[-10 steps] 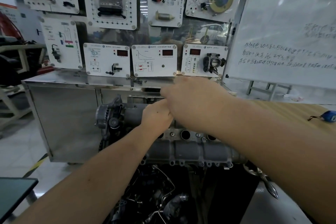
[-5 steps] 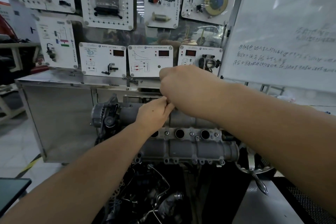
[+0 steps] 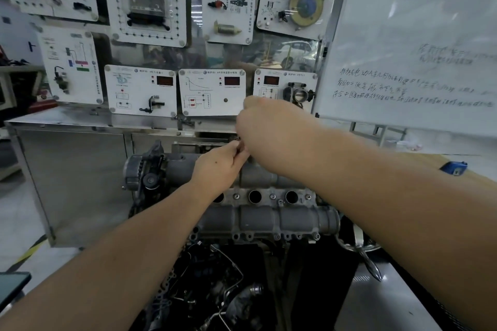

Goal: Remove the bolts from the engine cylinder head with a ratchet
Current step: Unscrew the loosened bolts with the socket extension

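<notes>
The grey engine cylinder head (image 3: 269,219) sits in the middle, with round plug holes and small bolts (image 3: 272,197) along its top face. My left hand (image 3: 219,165) reaches over its far side, fingers curled around a thin dark metal tool (image 3: 240,144). My right hand (image 3: 269,131) is fisted just above it and meets the left hand's fingertips at the same tool. Most of the tool is hidden by both hands, so I cannot tell what it is.
A steel cabinet (image 3: 72,180) stands behind the engine, with white training panels (image 3: 212,91) above it. A whiteboard (image 3: 414,43) fills the upper right. A chrome handle (image 3: 369,263) hangs at the engine's right end. A blue object (image 3: 454,168) lies on the wooden table.
The view shifted slightly. Both hands stay together over the far side of the cylinder head; the right hand rose from one second ago and has since held its place.
</notes>
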The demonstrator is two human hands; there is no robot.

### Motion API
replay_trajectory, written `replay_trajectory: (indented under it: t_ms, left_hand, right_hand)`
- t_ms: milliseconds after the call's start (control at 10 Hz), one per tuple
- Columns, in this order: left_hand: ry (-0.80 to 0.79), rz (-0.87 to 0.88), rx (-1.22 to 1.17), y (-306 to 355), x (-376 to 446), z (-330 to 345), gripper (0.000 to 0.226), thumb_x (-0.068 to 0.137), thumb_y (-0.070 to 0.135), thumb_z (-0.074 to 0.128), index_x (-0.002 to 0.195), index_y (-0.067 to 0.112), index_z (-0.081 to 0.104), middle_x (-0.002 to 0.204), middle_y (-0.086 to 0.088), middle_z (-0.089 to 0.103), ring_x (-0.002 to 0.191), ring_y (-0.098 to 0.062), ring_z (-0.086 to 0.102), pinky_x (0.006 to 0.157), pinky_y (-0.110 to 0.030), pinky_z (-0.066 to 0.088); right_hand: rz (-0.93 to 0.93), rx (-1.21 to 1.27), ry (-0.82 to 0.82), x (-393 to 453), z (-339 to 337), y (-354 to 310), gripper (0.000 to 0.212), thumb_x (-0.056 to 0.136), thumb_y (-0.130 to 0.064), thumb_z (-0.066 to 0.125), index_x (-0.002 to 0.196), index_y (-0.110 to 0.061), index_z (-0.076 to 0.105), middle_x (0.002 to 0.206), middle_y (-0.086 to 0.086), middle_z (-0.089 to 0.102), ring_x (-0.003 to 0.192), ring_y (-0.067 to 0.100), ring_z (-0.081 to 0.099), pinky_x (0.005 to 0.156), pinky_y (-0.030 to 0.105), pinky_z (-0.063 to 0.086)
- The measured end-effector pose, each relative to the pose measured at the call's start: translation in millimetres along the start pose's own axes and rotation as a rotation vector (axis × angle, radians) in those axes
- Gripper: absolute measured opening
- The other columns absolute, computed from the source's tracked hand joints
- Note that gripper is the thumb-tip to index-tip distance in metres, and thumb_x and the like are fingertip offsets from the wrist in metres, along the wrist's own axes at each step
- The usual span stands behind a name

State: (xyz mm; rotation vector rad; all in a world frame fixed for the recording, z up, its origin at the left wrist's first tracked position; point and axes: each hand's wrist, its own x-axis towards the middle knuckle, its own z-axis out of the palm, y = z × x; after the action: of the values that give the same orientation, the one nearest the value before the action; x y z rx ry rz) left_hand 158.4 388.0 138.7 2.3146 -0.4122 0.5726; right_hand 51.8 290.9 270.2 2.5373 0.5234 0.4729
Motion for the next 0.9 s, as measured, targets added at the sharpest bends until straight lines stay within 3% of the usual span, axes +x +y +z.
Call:
replay_trajectory:
  t_ms: [100, 200, 300, 400, 500, 600, 700, 800, 900]
  left_hand:
    - [-0.025, -0.052, -0.04, -0.2, -0.7, -1.9, 0.024, 0.099, 0.019, 0.054, 0.107, 0.0, 0.066, 0.1, -0.021, 0.07, 0.095, -0.04, 0.065, 0.085, -0.048, 0.052]
    - [0.013, -0.064, -0.065, -4.2, -0.1, 0.1, 0.014, 0.094, 0.01, 0.063, 0.107, 0.006, 0.066, 0.103, -0.007, 0.072, 0.098, -0.018, 0.069, 0.084, -0.025, 0.054]
    - [0.025, -0.048, -0.105, -3.7, -1.4, 0.2, 0.027, 0.093, 0.009, 0.066, 0.12, 0.002, 0.065, 0.114, -0.014, 0.07, 0.107, -0.027, 0.067, 0.091, -0.026, 0.054]
    - [-0.014, -0.058, -0.074, -2.6, -0.8, 0.9, 0.025, 0.096, 0.01, 0.061, 0.117, -0.004, 0.065, 0.112, -0.025, 0.069, 0.106, -0.042, 0.064, 0.094, -0.053, 0.051]
    - [0.021, -0.035, -0.008, -2.6, 1.0, 5.0, 0.021, 0.098, 0.015, 0.057, 0.111, 0.002, 0.067, 0.103, -0.02, 0.071, 0.098, -0.04, 0.066, 0.089, -0.052, 0.052]
    - [0.036, 0.001, 0.06, -7.8, 4.6, 9.5, 0.026, 0.099, 0.024, 0.053, 0.105, 0.004, 0.068, 0.092, -0.014, 0.071, 0.09, -0.037, 0.066, 0.08, -0.045, 0.052]
    - [-0.004, -0.024, 0.111, -21.8, 9.1, 12.1, 0.028, 0.098, 0.024, 0.055, 0.099, -0.001, 0.068, 0.07, -0.001, 0.06, 0.086, -0.038, 0.066, 0.069, -0.034, 0.043]
    - [-0.008, 0.061, 0.177, -26.8, 15.1, 13.5, 0.046, 0.099, 0.039, 0.035, 0.108, 0.005, 0.064, 0.085, -0.007, 0.062, 0.092, -0.034, 0.064, 0.075, -0.038, 0.05]
    - [0.001, 0.141, 0.337, -23.8, 21.2, 15.5, 0.04, 0.088, 0.039, 0.014, 0.092, 0.017, 0.047, 0.072, 0.008, 0.046, 0.07, -0.019, 0.055, 0.055, -0.03, 0.038]
  right_hand:
    - [-0.168, 0.002, 0.06, -2.5, 22.7, 3.6, 0.034, 0.094, 0.005, 0.05, 0.123, -0.009, 0.062, 0.137, 0.007, 0.046, 0.121, 0.023, 0.057, 0.099, 0.033, 0.043]
    - [-0.195, 0.416, 0.249, -15.5, 33.8, 0.9, 0.041, 0.099, -0.014, 0.055, 0.139, -0.021, 0.055, 0.156, 0.001, 0.037, 0.134, 0.015, 0.044, 0.11, 0.024, 0.032]
    - [0.01, 1.03, 0.41, -4.6, 51.8, -10.1, 0.035, 0.106, -0.033, 0.045, 0.137, -0.02, 0.054, 0.126, -0.003, 0.062, 0.111, 0.007, 0.055, 0.092, 0.018, 0.038]
    - [0.219, 1.447, 0.581, 10.2, 66.7, -30.1, 0.022, 0.107, -0.03, 0.04, 0.102, -0.019, 0.058, 0.081, -0.009, 0.061, 0.079, 0.01, 0.061, 0.071, 0.025, 0.048]
    - [0.329, 1.803, 0.799, 23.3, 76.7, -35.9, 0.038, 0.102, -0.022, 0.043, 0.065, -0.025, 0.045, 0.06, -0.009, 0.041, 0.058, 0.015, 0.039, 0.058, 0.032, 0.035]
    - [0.228, 1.782, 0.717, 32.6, 82.3, -21.9, 0.04, 0.09, -0.021, 0.044, 0.052, -0.027, 0.036, 0.052, -0.007, 0.033, 0.054, 0.013, 0.031, 0.057, 0.032, 0.028]
    - [-0.073, 1.563, 0.356, 33.9, 73.3, -6.4, 0.035, 0.088, -0.021, 0.046, 0.054, -0.021, 0.036, 0.053, -0.007, 0.032, 0.053, 0.011, 0.031, 0.057, 0.03, 0.029]
    - [-0.101, 1.258, 0.233, 25.5, 68.6, 4.0, 0.038, 0.097, -0.036, 0.046, 0.065, -0.017, 0.041, 0.062, -0.006, 0.04, 0.058, 0.012, 0.039, 0.059, 0.032, 0.033]
    - [0.162, 0.741, 0.376, 16.6, 70.1, 3.7, 0.047, 0.098, -0.062, 0.039, 0.08, -0.019, 0.045, 0.067, -0.004, 0.054, 0.061, 0.014, 0.053, 0.051, 0.03, 0.037]
